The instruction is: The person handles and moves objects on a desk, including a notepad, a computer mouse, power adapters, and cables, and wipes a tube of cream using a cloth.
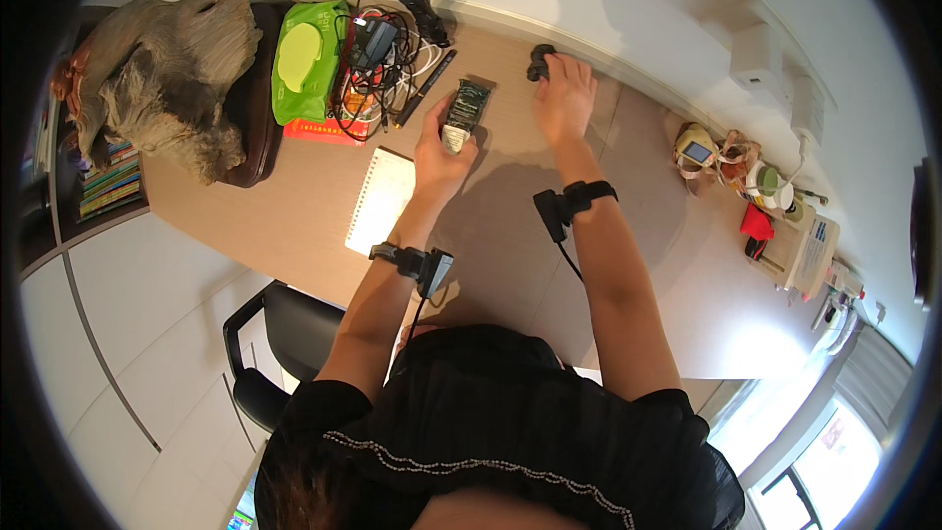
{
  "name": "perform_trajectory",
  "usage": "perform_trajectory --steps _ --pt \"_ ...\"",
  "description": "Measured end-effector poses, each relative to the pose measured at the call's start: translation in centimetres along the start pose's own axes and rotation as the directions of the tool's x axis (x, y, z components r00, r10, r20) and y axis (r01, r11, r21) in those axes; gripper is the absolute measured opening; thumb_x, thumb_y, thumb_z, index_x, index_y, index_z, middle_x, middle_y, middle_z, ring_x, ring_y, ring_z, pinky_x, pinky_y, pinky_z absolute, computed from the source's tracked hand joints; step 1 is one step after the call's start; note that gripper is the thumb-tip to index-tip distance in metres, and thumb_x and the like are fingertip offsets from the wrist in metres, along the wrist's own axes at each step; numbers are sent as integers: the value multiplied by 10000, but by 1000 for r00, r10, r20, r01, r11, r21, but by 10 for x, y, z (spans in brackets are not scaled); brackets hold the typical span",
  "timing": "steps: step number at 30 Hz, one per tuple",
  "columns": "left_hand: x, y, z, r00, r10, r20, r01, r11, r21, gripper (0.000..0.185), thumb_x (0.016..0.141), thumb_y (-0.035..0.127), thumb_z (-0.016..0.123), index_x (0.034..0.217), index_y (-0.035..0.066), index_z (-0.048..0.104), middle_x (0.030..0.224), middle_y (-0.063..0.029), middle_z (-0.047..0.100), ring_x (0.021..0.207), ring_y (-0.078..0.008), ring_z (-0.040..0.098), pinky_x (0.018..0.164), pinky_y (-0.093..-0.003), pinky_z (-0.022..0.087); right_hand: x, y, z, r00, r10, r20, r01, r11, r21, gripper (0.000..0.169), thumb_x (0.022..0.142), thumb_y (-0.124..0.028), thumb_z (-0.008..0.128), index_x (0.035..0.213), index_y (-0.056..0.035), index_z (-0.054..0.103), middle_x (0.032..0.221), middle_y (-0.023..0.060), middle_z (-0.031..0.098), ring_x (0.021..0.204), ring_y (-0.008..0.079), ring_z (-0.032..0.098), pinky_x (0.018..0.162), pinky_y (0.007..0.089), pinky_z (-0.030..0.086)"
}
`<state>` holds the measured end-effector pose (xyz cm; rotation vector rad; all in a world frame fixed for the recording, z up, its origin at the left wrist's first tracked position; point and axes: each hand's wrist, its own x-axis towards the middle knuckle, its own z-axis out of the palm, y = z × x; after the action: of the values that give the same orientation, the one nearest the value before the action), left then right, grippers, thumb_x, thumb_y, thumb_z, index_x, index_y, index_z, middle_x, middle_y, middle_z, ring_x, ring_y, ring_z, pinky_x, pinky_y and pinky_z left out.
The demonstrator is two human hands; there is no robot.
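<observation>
My left hand (444,162) grips the lower end of a dark green packet or tube (466,109) with a pale label, just above the desk. Near the wall, my right hand (569,92) has its fingers on a small dark lumpy object (542,62); what it is cannot be told. A spiral notebook (380,199) lies open below my left hand, partly under the forearm. Left of the packet a black marker pen (427,88) lies slanted on the desk. Both wrists wear black straps with small devices.
At the left are a large driftwood piece (169,81), a green wipes pack (305,62), tangled black cables (375,51) and a black cylinder (425,13). A yellow device (695,147), a red item (756,222) and a beige box (806,254) stand right. A black chair (302,327) adjoins the desk.
</observation>
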<state>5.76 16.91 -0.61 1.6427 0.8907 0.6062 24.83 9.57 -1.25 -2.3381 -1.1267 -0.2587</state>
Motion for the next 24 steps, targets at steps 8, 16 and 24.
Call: perform_trajectory --steps 8,16,24 --pt "3 -2 -12 993 -32 -114 20 994 -108 552 753 30 662 1257 3 438 1109 -141 599 1001 -192 582 892 -296 448 20 -34 23 984 -154 93 137 976 172 498 647 68 642 1118 -93 632 1213 32 582 1149 258 480 925 417 366" --pt "3 25 -15 989 111 -94 -110 994 17 550 773 -39 653 1273 2 427 1116 -108 568 1008 -166 550 896 -293 444 -65 -50 3 935 -306 181 228 907 355 487 605 21 637 1068 -130 659 1178 -6 612 1156 228 488 890 438 373" --pt "-3 37 19 959 249 134 -264 958 108 514 744 8 687 1237 23 539 1063 -97 606 958 -189 594 844 -295 473 -171 -39 -68 885 -351 306 154 842 518 484 597 41 626 1049 -130 655 1115 11 640 1149 226 525 974 382 390"
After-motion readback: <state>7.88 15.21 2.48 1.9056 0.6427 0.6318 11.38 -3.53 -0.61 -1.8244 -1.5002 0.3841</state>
